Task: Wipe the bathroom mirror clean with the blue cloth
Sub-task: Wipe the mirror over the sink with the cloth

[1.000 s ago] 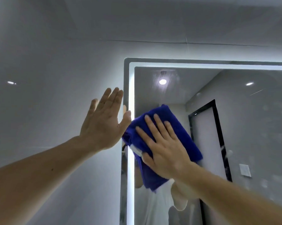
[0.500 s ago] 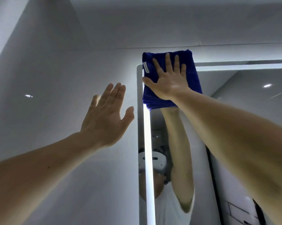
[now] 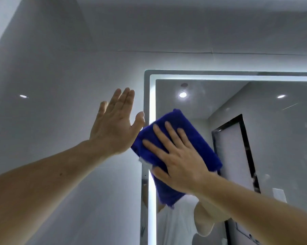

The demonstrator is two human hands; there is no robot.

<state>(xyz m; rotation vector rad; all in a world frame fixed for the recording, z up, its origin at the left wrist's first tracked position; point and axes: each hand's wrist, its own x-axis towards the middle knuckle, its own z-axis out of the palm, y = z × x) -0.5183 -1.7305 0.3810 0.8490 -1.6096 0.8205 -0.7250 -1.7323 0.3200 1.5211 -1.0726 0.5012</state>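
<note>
Only 1 view, worn on the head, wide-angle. Tilted up and forward toward the top left corner of the mirror (image 3: pixel 193 85) and the grey wall (image 3: pixel 60 76) beside it. Near the glass, that corner filling the right half of the frame.

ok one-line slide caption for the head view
Right hand presses the blue cloth flat on the mirror near its left edge; left hand raised open beside it.

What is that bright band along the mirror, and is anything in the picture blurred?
Head view: a lit strip framing the mirror glares white, washing out its edge; ceiling spots reflect as small flares in the glass; the blue cloth under the right hand is slightly smeared at its lower end; the wide lens swells the near forearms.
</note>
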